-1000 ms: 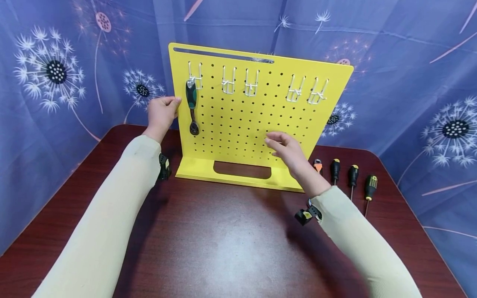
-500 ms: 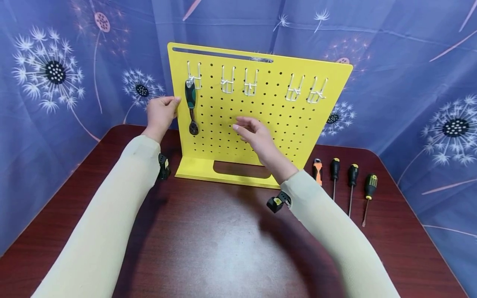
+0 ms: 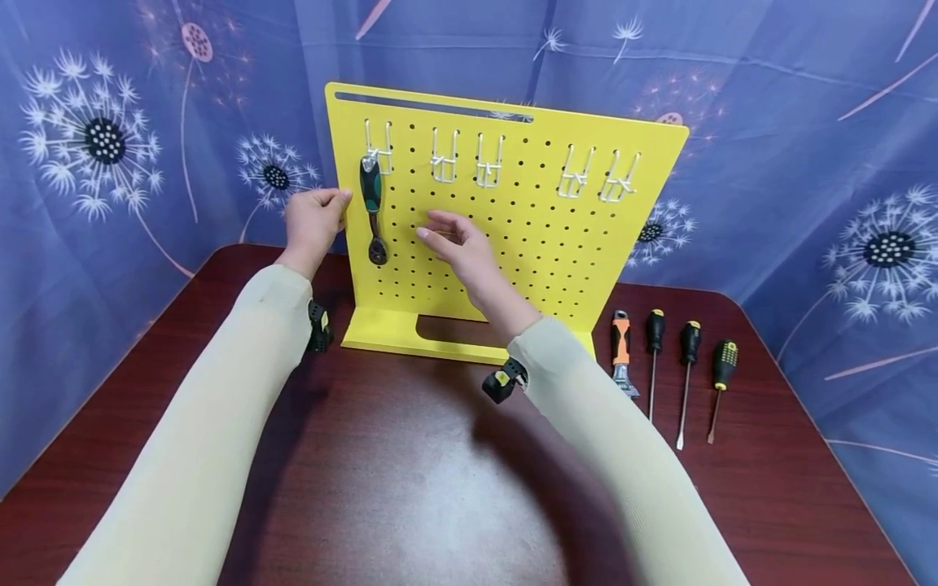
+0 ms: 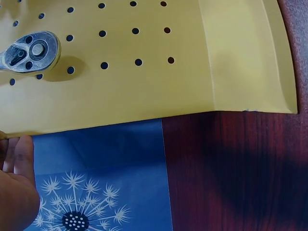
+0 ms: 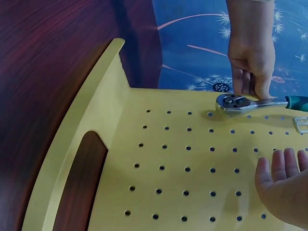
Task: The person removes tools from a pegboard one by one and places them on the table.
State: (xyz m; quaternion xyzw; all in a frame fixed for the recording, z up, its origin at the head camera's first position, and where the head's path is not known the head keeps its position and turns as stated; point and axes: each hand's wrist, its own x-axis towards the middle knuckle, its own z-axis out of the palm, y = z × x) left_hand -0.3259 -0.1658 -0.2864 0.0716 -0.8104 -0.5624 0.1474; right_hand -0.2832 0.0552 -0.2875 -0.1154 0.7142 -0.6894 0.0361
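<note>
A yellow pegboard stands on the table, its left edge pinched between the thumb and fingers of my left hand. From the leftmost white wire hook hangs a ratchet wrench, green and black handle up and metal head down. My right hand is in front of the board, right of the ratchet, with its fingers loosely bent and nothing in them. In the right wrist view the ratchet's head lies apart from my right fingertips. The left wrist view shows my left hand at the board's edge.
Right of the board lie a scraper with an orange and black handle and three screwdrivers, the nearest of them a black and yellow screwdriver. More white wire hooks line the board's upper part. A blue dandelion-print curtain hangs behind the table.
My right hand has moved left across the front of the pegboard toward the ratchet, uncovering the scraper and screwdriver shafts. My left hand stays at the board's left edge.
</note>
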